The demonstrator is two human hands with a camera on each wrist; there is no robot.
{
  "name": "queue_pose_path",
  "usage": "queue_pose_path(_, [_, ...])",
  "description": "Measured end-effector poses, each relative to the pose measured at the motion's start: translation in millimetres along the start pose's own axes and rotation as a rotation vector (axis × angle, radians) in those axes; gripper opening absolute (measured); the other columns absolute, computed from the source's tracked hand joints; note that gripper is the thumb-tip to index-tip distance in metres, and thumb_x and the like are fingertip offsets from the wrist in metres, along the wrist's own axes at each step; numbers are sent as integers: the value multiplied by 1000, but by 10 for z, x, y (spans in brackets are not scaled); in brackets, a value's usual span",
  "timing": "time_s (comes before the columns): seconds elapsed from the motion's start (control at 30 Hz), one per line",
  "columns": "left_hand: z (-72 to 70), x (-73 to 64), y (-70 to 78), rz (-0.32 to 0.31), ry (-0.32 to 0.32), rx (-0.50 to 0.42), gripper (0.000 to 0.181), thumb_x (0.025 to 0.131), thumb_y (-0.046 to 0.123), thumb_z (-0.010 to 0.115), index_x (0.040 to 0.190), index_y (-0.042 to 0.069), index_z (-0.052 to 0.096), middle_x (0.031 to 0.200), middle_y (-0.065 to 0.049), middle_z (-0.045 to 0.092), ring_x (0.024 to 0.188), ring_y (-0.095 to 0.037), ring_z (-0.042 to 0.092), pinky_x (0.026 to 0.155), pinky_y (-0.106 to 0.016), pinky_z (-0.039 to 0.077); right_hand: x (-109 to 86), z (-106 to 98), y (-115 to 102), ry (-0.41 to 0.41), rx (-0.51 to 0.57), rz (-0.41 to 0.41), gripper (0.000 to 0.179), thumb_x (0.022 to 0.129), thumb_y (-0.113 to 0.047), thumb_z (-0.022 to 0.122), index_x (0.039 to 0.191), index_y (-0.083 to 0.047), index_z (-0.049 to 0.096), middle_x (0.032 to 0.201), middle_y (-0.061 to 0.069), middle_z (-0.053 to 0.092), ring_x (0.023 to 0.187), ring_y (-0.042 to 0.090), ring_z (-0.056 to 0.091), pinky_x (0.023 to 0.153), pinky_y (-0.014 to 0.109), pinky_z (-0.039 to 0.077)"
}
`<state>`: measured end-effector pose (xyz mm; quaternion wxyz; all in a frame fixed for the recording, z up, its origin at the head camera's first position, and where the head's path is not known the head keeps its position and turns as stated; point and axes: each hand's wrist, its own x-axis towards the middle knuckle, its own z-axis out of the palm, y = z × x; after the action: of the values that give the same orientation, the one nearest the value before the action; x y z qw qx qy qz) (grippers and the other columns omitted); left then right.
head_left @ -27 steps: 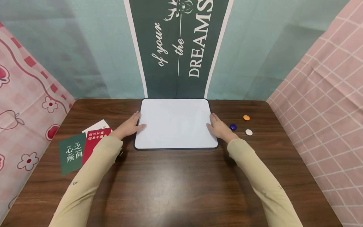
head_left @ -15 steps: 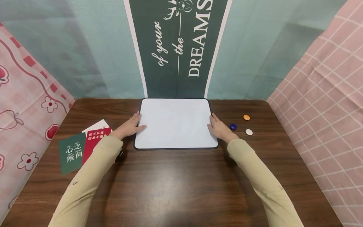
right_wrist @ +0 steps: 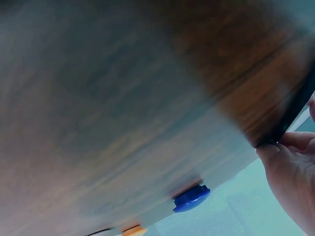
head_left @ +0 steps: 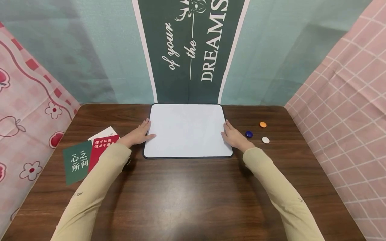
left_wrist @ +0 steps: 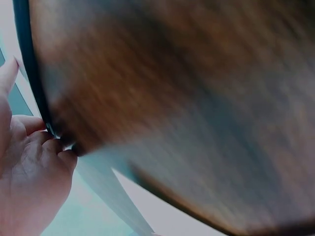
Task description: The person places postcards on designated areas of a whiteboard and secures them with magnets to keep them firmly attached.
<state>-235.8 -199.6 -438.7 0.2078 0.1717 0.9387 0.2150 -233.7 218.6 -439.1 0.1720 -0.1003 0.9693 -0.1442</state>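
- The whiteboard [head_left: 187,130] lies at the middle of the desk's [head_left: 181,194] far edge.
- The left hand [head_left: 136,135] holds its left side, thumb on top; the right hand [head_left: 236,137] holds its right side likewise.
- Three cards [head_left: 100,147] overlap near the desk's left edge.
- Three discs [head_left: 248,134] sit toward the far right corner.

Open lane across the worktop [head_left: 187,197] between my forearms [head_left: 93,190], near side of the whiteboard [head_left: 188,130]. Far side tight: curtain [head_left: 188,87] close behind the board. Blue disc [head_left: 248,134] blocks just outside my right hand [head_left: 236,138]; orange disc [head_left: 263,124], white disc [head_left: 265,140] beyond. Cards [head_left: 95,155] crowd left.
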Motion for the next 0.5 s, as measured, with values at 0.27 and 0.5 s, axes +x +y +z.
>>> queue_pose_path(0.27, [-52, -41, 9, -12, -22, -12, 82, 91, 42, 48, 145, 0, 3, 150, -20, -4, 138, -32, -5, 108, -52, 8, 12, -16, 28, -20, -21, -18, 62, 99, -33, 30, 144, 2, 7, 151, 17, -3, 138, 31, 4, 109, 46, 13])
queue_pose_path(0.5, [-67, -72, 32, -2, -34, -8, 82, 91, 41, 49, 144, -1, 3, 150, -21, -4, 138, -33, -4, 109, -51, 8, 7, -41, 42, -35, -25, -38, 61, 99, -32, 31, 144, 3, 9, 151, 18, -2, 137, 33, 5, 108, 47, 14])
